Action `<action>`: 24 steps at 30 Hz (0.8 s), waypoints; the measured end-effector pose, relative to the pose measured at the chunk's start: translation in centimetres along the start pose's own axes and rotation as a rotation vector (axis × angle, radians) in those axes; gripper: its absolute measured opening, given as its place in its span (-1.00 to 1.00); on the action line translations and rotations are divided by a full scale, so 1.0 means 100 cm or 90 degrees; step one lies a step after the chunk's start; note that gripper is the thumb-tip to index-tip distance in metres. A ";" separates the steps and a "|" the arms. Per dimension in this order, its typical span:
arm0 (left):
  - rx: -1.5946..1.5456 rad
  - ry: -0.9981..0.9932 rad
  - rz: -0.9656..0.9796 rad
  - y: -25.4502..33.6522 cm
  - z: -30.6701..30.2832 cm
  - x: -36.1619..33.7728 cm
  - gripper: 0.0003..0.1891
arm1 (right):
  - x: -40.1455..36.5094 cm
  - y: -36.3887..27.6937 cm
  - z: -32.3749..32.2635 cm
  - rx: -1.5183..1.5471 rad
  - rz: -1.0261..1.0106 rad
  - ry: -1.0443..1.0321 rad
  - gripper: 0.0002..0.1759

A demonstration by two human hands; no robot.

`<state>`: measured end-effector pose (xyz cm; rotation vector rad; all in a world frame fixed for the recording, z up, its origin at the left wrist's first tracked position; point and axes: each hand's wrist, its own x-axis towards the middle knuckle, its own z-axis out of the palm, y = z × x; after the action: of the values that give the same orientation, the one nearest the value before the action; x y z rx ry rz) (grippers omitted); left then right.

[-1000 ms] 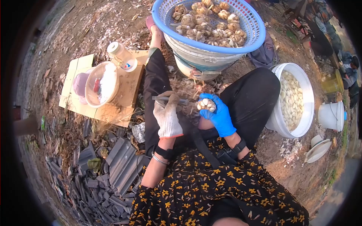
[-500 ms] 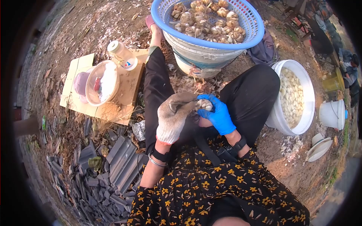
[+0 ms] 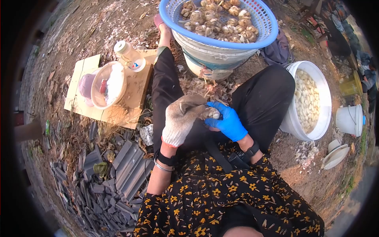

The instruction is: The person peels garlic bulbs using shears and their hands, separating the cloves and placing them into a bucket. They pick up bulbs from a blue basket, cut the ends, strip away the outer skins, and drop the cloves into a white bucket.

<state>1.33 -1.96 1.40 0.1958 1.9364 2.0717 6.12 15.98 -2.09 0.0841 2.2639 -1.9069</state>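
My left hand (image 3: 182, 118), in a dirty white knit glove, is closed around one side of a garlic bulb (image 3: 211, 113). From the other side, the fingers of my right hand (image 3: 228, 122), in a blue rubber glove, grip the same bulb. The two hands meet above my lap, and much of the bulb is hidden by the gloves. Straight ahead, whole garlic bulbs (image 3: 213, 21) fill a blue plastic basket (image 3: 221, 40), which rests on a white bucket (image 3: 209, 59). To my right, peeled garlic cloves (image 3: 305, 100) lie in a white bucket (image 3: 324, 114).
Left of my leg, cardboard (image 3: 81, 85) carries a pinkish bowl (image 3: 96, 89) and a clear jar (image 3: 129, 56). Broken grey tiles (image 3: 128, 170) are heaped lower left. Garlic skins (image 3: 213, 91) litter the ground between my legs. A lidded white bucket (image 3: 348, 120) stands far right.
My fingers have shifted around the garlic bulb, and less of it shows between the gloves. Both hands stay in nearly the same place. The whole view has moved slightly.
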 end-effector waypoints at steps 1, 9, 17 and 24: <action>0.006 -0.004 0.007 -0.001 -0.001 0.000 -0.77 | 0.000 0.001 0.000 0.007 0.000 0.000 -0.44; -0.056 0.177 -0.026 -0.005 -0.001 0.003 -0.89 | 0.005 0.013 0.003 0.208 -0.044 0.060 -0.61; 0.159 0.114 -0.040 -0.035 0.012 -0.003 -0.86 | 0.002 -0.003 -0.010 0.341 0.049 0.047 -0.67; 0.056 0.093 0.007 -0.026 0.046 -0.006 -0.61 | 0.009 -0.006 -0.003 0.422 -0.019 0.088 -0.68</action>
<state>3.57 2.42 -0.76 0.0756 2.1189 2.0618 5.08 16.07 -1.61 0.2753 1.6076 -2.6510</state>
